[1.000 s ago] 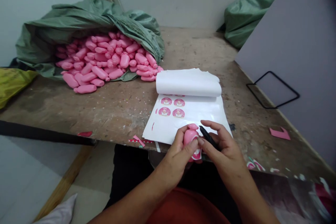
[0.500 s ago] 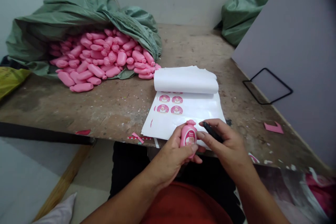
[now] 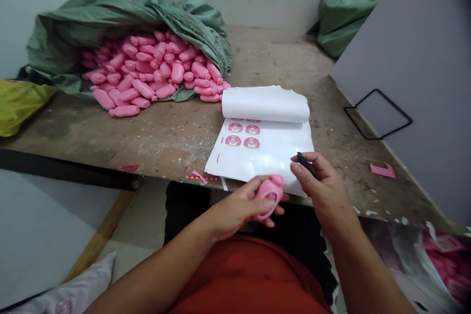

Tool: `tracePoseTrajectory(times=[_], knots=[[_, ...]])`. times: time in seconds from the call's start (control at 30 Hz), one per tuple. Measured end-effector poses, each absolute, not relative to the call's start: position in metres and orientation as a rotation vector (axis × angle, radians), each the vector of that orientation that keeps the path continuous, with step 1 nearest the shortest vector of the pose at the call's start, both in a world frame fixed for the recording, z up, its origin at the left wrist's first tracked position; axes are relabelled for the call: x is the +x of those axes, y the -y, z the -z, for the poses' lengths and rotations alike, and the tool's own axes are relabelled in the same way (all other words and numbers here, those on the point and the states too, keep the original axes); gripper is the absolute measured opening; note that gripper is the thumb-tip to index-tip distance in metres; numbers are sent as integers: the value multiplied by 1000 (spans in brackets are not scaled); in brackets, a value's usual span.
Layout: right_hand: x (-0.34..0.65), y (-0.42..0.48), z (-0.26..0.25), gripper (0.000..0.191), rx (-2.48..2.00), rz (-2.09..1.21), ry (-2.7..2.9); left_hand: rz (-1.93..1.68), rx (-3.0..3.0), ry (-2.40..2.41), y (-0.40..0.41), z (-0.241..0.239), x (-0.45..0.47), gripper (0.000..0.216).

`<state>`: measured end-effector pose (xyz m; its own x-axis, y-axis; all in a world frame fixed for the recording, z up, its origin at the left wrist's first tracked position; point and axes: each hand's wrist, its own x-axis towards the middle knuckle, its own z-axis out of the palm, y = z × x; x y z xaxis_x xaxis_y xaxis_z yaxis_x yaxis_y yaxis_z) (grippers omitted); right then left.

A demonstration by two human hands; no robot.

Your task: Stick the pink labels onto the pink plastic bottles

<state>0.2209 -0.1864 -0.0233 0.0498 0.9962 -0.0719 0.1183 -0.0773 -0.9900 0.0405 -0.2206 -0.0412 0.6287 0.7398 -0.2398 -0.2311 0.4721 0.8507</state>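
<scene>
A small pink bottle is gripped in my left hand, its neck tilted to the right and my thumb lying over an oval label on its front. My right hand is closed around a slim black tool whose kind I cannot make out; its tip points up and left. Just beyond both hands lies a stack of white sticker sheets. The upper sheets are curled back, and several pink printed labels show on the left of the exposed sheet.
A green sack spills many pink bottles onto the wooden table at left. Another green sack stands at back right. A black wire frame leans by the grey panel. Pink scraps dot the table's edge.
The bottle has tilted rightward in my left hand and come away from my right hand. My right hand has moved right and up with the black tool. The view has shifted slightly.
</scene>
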Motion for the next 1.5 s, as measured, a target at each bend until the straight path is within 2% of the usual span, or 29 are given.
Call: tracePoseTrajectory(times=[0.1,0.17,0.3,0.43,0.57,0.67,0.87,1.03,1.17,1.3,1.5], knots=[[229,189,25,27,-1371,-1162,1163,-292,1656,-887,232,65,30,37],[235,189,27,29,-1413,-1122,1147,-64,1911,-1061,237,89,24,41],[249,187,34,27,-1520,-952,1353,49,1928,-1284,231,115,13,48],[255,185,49,25,-1592,-589,1916,112,1925,-1242,227,81,4,48],[255,181,65,31,-1447,-217,2417,-96,1882,-1086,221,22,-12,36],[257,175,69,33,-1383,-125,2577,-377,1814,-1224,206,1,-30,26],[264,162,66,29,-1364,-407,2571,-717,1592,-1500,185,20,-59,32],[273,164,76,28,-1270,-340,2567,-845,1567,-1616,186,35,-66,31],[278,167,73,22,-1178,-131,2592,-921,1562,-1642,190,39,-68,30],[273,156,48,19,-1218,151,2598,-960,1581,-1703,186,39,-72,29],[272,118,12,33,-1300,466,2502,-1013,1681,-1706,167,32,-74,28]])
